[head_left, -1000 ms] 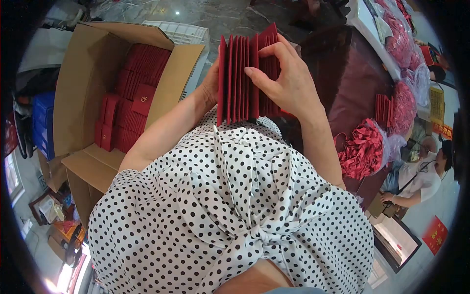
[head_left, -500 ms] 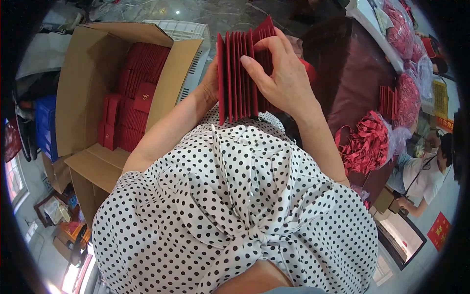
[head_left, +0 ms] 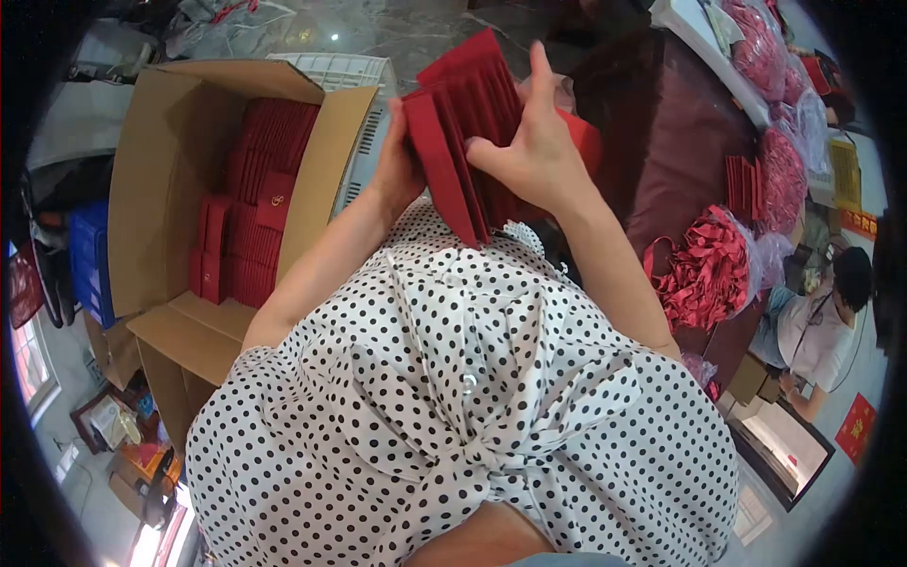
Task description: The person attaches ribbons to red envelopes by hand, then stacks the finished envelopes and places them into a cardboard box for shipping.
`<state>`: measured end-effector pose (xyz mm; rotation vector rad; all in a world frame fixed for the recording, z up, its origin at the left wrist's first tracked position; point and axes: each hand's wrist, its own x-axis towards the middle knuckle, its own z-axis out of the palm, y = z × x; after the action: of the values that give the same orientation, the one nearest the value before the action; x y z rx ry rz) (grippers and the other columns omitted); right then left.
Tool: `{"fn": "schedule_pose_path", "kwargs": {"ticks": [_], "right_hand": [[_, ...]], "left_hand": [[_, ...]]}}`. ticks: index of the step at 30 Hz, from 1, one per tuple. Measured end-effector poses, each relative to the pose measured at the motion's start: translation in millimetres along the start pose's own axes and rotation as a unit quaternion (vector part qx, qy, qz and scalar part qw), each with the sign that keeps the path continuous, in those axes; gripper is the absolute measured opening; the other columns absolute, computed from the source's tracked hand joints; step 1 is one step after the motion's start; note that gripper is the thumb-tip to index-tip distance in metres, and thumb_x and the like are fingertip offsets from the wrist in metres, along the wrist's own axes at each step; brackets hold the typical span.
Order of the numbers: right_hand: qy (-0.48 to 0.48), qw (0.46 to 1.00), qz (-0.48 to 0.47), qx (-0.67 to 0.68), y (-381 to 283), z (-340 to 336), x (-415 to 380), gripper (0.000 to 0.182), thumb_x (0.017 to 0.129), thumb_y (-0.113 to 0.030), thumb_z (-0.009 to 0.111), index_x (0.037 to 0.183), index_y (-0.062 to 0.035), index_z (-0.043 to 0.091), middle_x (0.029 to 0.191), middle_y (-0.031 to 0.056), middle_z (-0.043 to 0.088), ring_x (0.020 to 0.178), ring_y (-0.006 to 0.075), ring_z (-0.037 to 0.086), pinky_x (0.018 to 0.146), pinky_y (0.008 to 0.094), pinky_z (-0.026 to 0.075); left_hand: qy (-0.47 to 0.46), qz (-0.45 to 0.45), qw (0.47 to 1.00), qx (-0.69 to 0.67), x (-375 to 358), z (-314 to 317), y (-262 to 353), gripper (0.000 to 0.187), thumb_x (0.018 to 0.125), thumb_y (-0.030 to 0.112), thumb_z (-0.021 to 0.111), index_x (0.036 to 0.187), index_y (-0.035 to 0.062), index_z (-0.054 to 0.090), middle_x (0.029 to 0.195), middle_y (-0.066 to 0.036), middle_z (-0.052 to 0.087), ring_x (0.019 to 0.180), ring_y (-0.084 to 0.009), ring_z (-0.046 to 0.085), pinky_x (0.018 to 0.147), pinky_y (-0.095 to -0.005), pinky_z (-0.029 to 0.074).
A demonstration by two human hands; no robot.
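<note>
A stack of red folded cards or small boxes (head_left: 458, 128) stands tilted above my lap. My left hand (head_left: 397, 165) is wrapped round its left side, with the fingers partly hidden behind it. At the stack's right side is my right hand (head_left: 534, 151), its thumb against the red pieces and its index finger stretched upward, the fingers spread apart. To the left, an open cardboard box (head_left: 151, 189) holds rows of similar red pieces (head_left: 250, 227), one with a gold mark.
A dark red covered table (head_left: 675, 123) on the right bears a bundle of red ribbons (head_left: 704, 269), a few red pieces (head_left: 744, 187) and plastic bags (head_left: 782, 180). A white crate (head_left: 364, 142) stands behind the box. Another person (head_left: 817, 331) sits far right.
The red stack has tilted, its top leaning left and its lower end swinging right. My right hand has opened, its index finger now raised away from the pieces.
</note>
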<state>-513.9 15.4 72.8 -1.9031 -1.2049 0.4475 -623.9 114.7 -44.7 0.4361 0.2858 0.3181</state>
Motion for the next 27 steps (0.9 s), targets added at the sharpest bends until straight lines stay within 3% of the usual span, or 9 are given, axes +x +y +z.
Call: {"fn": "schedule_pose_path", "kwargs": {"ticks": [1, 4, 8, 10, 11, 18, 20, 23, 27], "right_hand": [[-0.033, 0.991, 0.094, 0.089, 1.5, -0.7, -2.5, 0.083, 0.065, -0.02, 0.066, 0.129, 0.0052, 0.019, 0.105, 0.0234, 0.056, 0.094, 0.0333, 0.059, 0.082, 0.0372, 0.047], [-0.058, 0.993, 0.094, 0.048, 12.7, 5.2, -21.6, 0.083, 0.061, -0.015, 0.072, 0.127, 0.0066, 0.026, 0.098, 0.0201, 0.061, 0.093, 0.03, 0.061, 0.084, 0.0333, 0.046], [-0.04, 0.968, 0.142, 0.204, 19.6, 17.5, -45.0, 0.034, 0.067, -0.007, 0.07, 0.099, -0.0015, 0.059, 0.095, 0.0125, 0.065, 0.089, 0.017, 0.061, 0.078, 0.0304, 0.048], [-0.008, 0.967, 0.099, 0.235, 28.5, 22.3, -52.7, 0.029, 0.07, -0.005, 0.066, 0.098, -0.0004, 0.059, 0.09, 0.0107, 0.066, 0.081, 0.0107, 0.059, 0.073, 0.0292, 0.047], [-0.027, 0.942, 0.153, 0.297, 35.9, 20.3, -53.2, 0.025, 0.073, -0.003, 0.063, 0.097, 0.0001, 0.06, 0.091, 0.0082, 0.066, 0.082, 0.0095, 0.058, 0.074, 0.0282, 0.047], [0.011, 0.894, 0.173, 0.414, 37.9, -14.2, -71.0, 0.03, 0.078, -0.001, 0.057, 0.108, 0.0014, 0.057, 0.1, 0.0063, 0.063, 0.091, 0.0118, 0.057, 0.08, 0.0284, 0.046], [0.039, 0.883, 0.153, 0.441, 46.0, -15.2, -83.1, 0.033, 0.078, -0.003, 0.059, 0.109, 0.0014, 0.054, 0.103, 0.0072, 0.061, 0.092, 0.0135, 0.057, 0.081, 0.0293, 0.046], [0.089, 0.763, 0.25, 0.589, 67.5, -14.5, -101.1, 0.04, 0.076, -0.007, 0.063, 0.114, -0.0009, 0.05, 0.104, 0.0084, 0.059, 0.092, 0.0187, 0.059, 0.081, 0.0321, 0.048], [0.2, 0.709, 0.265, 0.623, 90.2, -33.0, -95.6, 0.04, 0.077, -0.007, 0.062, 0.115, -0.0043, 0.05, 0.104, 0.0083, 0.058, 0.096, 0.0215, 0.058, 0.083, 0.0382, 0.049]], "left_hand": [[0.002, 0.029, 0.999, 0.02, -1.0, -0.6, 1.1, 0.083, 0.079, 0.07, 0.032, 0.134, 0.0066, 0.032, 0.132, -0.011, 0.042, 0.12, -0.0248, 0.042, 0.102, -0.0404, 0.032], [0.058, 0.091, 0.989, 0.105, -6.3, -6.5, 3.0, 0.08, 0.081, 0.068, 0.031, 0.135, 0.0093, 0.03, 0.135, -0.01, 0.038, 0.123, -0.0268, 0.038, 0.104, -0.042, 0.028], [0.062, 0.108, 0.979, 0.163, -7.1, -30.2, 1.5, 0.08, 0.08, 0.068, 0.037, 0.136, 0.0109, 0.027, 0.138, -0.008, 0.033, 0.124, -0.0254, 0.036, 0.105, -0.0424, 0.027], [0.057, 0.099, 0.981, 0.158, -9.5, -22.0, 9.2, 0.084, 0.076, 0.067, 0.046, 0.136, 0.0111, 0.027, 0.137, -0.008, 0.034, 0.124, -0.025, 0.036, 0.104, -0.0421, 0.028], [0.011, 0.109, 0.981, 0.162, -10.6, -24.3, 14.1, 0.079, 0.079, 0.06, 0.049, 0.135, 0.0082, 0.028, 0.135, -0.008, 0.036, 0.122, -0.0244, 0.038, 0.102, -0.0397, 0.031], [-0.106, 0.156, 0.958, 0.215, -14.7, 52.2, 28.2, 0.093, 0.072, 0.046, 0.068, 0.139, 0.0033, 0.018, 0.138, -0.01, 0.032, 0.126, -0.0221, 0.034, 0.104, -0.0378, 0.028], [-0.147, 0.141, 0.957, 0.206, -12.6, 55.9, 26.6, 0.084, 0.071, 0.042, 0.07, 0.136, 0.0063, 0.03, 0.141, -0.012, 0.028, 0.127, -0.0249, 0.033, 0.104, -0.0387, 0.029], [-0.212, 0.105, 0.938, 0.255, -4.7, 34.0, 20.2, 0.052, 0.073, 0.043, 0.068, 0.115, 0.0163, 0.052, 0.142, -0.015, 0.025, 0.13, -0.0311, 0.027, 0.103, -0.0444, 0.029], [-0.218, -0.021, 0.968, 0.127, -1.5, -10.3, 14.4, 0.056, 0.076, 0.043, 0.065, 0.121, 0.0147, 0.049, 0.136, -0.014, 0.037, 0.123, -0.0304, 0.037, 0.101, -0.0448, 0.032]]}}
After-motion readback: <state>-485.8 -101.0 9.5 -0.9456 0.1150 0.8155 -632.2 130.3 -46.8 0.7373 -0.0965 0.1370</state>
